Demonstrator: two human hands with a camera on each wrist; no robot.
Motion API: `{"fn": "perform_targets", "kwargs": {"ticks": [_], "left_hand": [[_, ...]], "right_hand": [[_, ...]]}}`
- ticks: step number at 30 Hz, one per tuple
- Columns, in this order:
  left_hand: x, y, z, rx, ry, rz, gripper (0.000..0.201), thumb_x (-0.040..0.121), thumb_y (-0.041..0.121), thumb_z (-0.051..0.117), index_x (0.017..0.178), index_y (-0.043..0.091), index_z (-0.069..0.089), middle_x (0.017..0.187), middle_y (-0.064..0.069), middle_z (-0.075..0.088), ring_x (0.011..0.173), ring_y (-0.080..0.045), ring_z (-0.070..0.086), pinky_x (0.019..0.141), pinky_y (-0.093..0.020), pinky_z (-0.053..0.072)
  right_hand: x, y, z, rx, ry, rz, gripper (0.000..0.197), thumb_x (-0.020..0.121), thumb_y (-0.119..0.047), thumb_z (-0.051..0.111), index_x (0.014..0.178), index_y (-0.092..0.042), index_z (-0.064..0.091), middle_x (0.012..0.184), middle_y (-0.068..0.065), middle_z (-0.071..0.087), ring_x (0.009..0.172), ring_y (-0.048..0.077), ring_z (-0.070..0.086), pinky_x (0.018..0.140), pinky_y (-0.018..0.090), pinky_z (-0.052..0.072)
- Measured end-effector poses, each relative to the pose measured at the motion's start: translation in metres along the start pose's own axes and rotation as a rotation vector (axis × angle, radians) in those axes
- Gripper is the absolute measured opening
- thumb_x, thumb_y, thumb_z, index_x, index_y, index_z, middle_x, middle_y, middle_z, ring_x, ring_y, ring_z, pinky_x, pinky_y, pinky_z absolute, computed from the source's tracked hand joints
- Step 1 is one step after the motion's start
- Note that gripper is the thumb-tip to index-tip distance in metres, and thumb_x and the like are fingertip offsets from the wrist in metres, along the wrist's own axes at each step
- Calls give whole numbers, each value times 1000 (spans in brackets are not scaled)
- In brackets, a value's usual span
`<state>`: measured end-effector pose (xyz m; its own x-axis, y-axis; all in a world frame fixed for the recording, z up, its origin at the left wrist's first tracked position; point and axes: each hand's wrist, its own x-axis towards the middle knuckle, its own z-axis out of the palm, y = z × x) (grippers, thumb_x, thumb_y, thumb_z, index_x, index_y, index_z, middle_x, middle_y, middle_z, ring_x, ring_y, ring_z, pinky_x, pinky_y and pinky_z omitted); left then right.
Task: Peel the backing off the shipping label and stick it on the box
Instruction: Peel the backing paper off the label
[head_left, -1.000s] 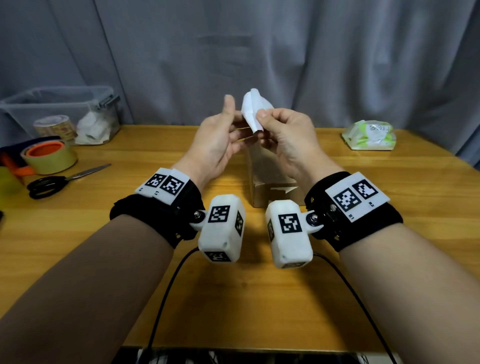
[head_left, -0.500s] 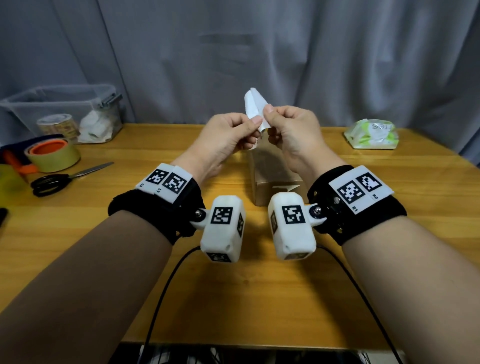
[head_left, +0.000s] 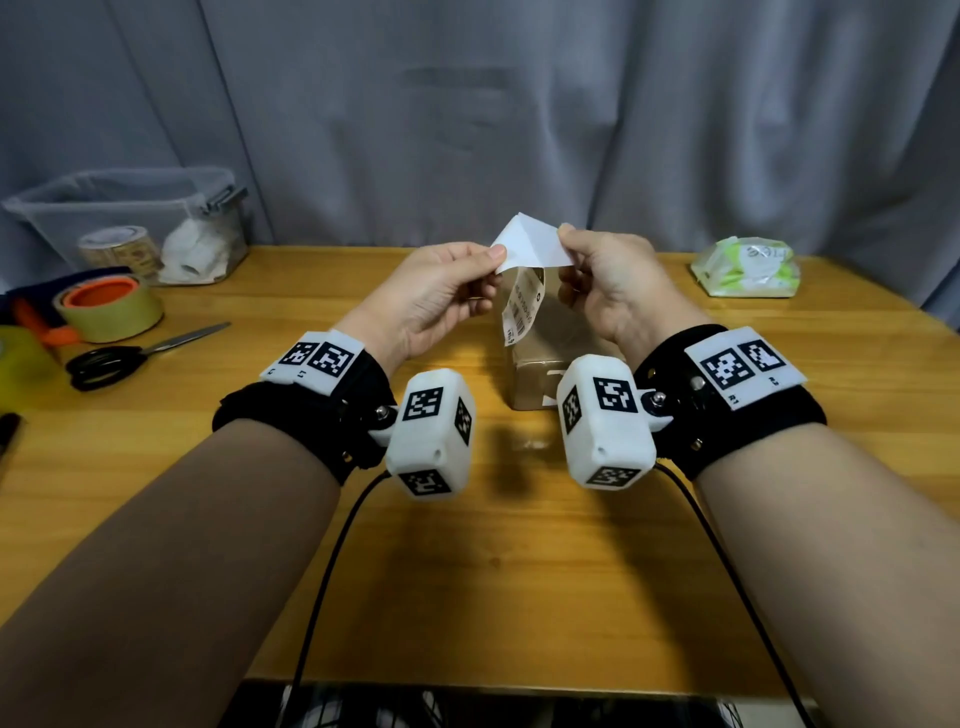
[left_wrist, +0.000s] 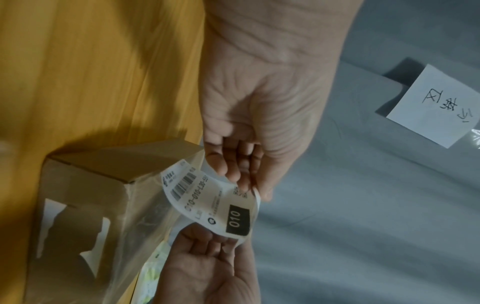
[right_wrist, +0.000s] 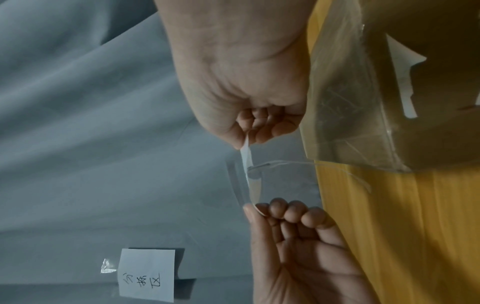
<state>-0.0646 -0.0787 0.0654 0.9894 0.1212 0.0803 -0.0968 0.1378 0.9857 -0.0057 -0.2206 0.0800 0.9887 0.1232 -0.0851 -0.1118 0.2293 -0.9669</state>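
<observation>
My left hand (head_left: 485, 258) and right hand (head_left: 569, 239) are raised side by side above a brown cardboard box (head_left: 540, 364) that stands on the table. Between them stretches a blank white backing sheet (head_left: 530, 244), which the right hand pinches at its right edge. The printed shipping label (head_left: 522, 306) curls down from it towards the box, barcode end free. In the left wrist view my left fingertips (left_wrist: 241, 183) pinch the label (left_wrist: 207, 201) near its top corner. The right wrist view shows the sheet (right_wrist: 246, 162) edge-on between both hands. The box (left_wrist: 85, 205) has glossy clear tape on top.
On the wooden table (head_left: 519, 571), scissors (head_left: 119, 356) and a tape roll with an orange core (head_left: 109, 306) lie at the left. A clear plastic bin (head_left: 130, 208) stands at the back left, a wipes pack (head_left: 748, 267) at the back right. A grey curtain hangs behind.
The hands have drawn apart and the folded white sheet has opened out. The printed label now hangs down, peeled away from the backing.
</observation>
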Motion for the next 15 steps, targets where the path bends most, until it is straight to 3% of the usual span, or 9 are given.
{"fn": "perform_targets", "kwargs": {"ticks": [8, 15], "left_hand": [[-2, -2, -5, 11, 0, -6, 16, 88, 11, 57, 72, 12, 60, 56, 4, 59, 56, -6, 52, 54, -15, 48], [-1, -4, -9, 1, 18, 20, 19, 88, 11, 56, 70, 12, 57, 54, 6, 59, 57, -6, 52, 53, -14, 47]], "right_hand": [[9, 2, -8, 60, 91, 5, 18, 86, -11, 62, 70, -12, 55, 61, 2, 51, 46, 11, 42, 40, 19, 35], [14, 4, -12, 78, 140, -12, 25, 88, -11, 60, 65, -13, 51, 61, 2, 49, 48, 11, 40, 45, 23, 35]]}}
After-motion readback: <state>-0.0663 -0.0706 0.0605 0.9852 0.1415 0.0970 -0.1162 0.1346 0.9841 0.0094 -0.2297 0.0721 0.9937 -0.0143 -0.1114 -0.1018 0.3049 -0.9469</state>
